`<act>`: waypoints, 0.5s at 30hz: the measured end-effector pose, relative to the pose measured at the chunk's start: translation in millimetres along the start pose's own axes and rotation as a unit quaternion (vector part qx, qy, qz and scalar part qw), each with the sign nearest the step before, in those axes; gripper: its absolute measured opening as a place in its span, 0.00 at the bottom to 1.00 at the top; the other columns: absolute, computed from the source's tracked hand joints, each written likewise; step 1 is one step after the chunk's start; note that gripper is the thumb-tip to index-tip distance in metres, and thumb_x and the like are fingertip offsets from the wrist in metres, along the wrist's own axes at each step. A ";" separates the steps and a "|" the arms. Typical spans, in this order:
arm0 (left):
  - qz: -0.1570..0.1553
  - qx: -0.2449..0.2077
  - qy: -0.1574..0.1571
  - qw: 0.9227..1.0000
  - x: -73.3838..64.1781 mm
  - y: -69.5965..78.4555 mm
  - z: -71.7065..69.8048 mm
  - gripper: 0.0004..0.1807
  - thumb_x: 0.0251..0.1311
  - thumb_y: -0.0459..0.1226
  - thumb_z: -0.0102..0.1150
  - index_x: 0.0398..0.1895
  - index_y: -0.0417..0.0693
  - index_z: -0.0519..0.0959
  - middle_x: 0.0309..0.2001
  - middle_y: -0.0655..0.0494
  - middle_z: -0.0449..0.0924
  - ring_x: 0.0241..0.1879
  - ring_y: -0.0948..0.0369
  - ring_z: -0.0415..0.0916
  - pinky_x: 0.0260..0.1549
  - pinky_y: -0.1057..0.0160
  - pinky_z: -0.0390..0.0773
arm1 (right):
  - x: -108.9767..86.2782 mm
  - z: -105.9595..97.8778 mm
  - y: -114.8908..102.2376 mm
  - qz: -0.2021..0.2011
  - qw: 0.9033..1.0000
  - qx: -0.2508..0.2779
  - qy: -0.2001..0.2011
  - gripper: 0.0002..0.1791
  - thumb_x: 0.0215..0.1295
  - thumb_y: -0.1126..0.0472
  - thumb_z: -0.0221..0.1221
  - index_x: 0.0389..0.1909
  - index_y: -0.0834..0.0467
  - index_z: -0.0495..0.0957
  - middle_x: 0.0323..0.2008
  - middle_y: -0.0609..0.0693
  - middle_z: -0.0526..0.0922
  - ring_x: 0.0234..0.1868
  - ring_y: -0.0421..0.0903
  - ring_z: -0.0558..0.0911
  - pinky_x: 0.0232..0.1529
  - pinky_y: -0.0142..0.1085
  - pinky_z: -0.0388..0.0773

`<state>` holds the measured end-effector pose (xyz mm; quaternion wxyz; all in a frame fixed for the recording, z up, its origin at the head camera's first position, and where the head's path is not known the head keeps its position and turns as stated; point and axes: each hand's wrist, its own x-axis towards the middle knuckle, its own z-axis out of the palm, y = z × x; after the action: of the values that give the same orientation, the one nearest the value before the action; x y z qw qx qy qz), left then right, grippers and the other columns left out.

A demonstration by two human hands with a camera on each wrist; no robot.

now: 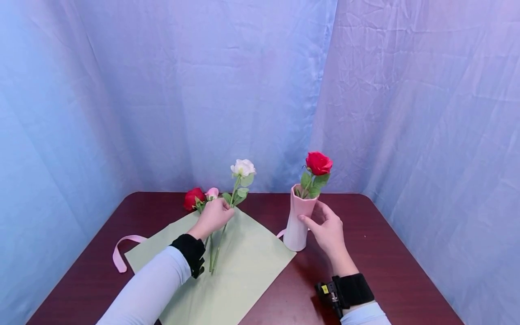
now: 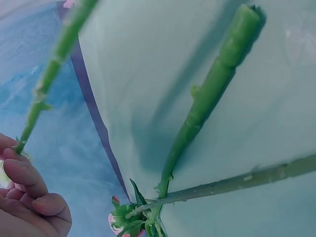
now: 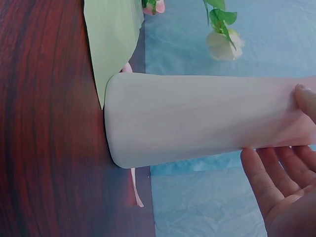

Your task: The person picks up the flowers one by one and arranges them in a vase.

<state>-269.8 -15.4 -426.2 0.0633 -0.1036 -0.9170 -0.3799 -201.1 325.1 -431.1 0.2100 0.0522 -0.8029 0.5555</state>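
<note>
My left hand [image 1: 214,216] pinches the stem of a white rose [image 1: 243,168], holding it with the bloom up and the stem slanting down over pale green wrapping paper [image 1: 256,257]. In the left wrist view that stem [image 2: 49,71] runs up from between the fingertips. Beyond this hand lie a red rose [image 1: 194,199] and a pink rose [image 1: 212,192], their stems on the paper. With thumb and fingers my right hand [image 1: 329,232] holds a pink-and-white vase [image 1: 298,221] near its upper part. A second red rose [image 1: 318,163] stands in the vase, its lower stem hidden inside.
A pink ribbon [image 1: 118,257] curls out from the paper's left side, and part of it shows behind the vase base. The paper's right corner reaches the vase's foot. Dark wooden tabletop [image 1: 390,271] lies to the right, with blue curtains [image 1: 203,90] behind.
</note>
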 end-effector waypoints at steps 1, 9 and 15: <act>-0.003 -0.003 0.003 1.000 0.1 0.3 0.0 0.08 0.59 0.36 0.54 0.24 0.45 0.72 0.17 0.59 0.62 0.20 0.61 0.61 0.25 0.62 0.63 | 0.1 0.0 0.2 -0.001 1.000 0.000 0.000 0.36 0.58 0.51 0.75 0.66 0.57 0.76 0.57 0.56 0.82 0.58 0.52 0.81 0.57 0.48 0.78; -0.007 -0.006 0.025 1.000 2.3 1.3 2.0 0.07 0.62 0.37 0.56 0.31 0.43 0.80 0.24 0.55 0.77 0.26 0.58 0.73 0.28 0.61 0.72 | -0.7 -0.5 -1.5 -0.004 1.000 0.001 0.000 0.36 0.58 0.51 0.75 0.66 0.57 0.75 0.58 0.57 0.82 0.59 0.52 0.81 0.57 0.49 0.78; -0.007 -0.036 0.022 0.999 3.4 2.4 1.5 0.10 0.66 0.38 0.56 0.29 0.43 0.80 0.19 0.55 0.73 0.22 0.59 0.69 0.26 0.62 0.69 | -0.6 -0.8 -1.8 -0.005 1.000 0.002 -0.002 0.37 0.58 0.50 0.75 0.67 0.57 0.75 0.58 0.57 0.82 0.59 0.52 0.81 0.57 0.49 0.78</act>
<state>-272.6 -12.2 -424.9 0.0774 -0.0911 -0.9018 -0.4153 -199.8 325.1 -429.6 0.2111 0.0580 -0.8022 0.5555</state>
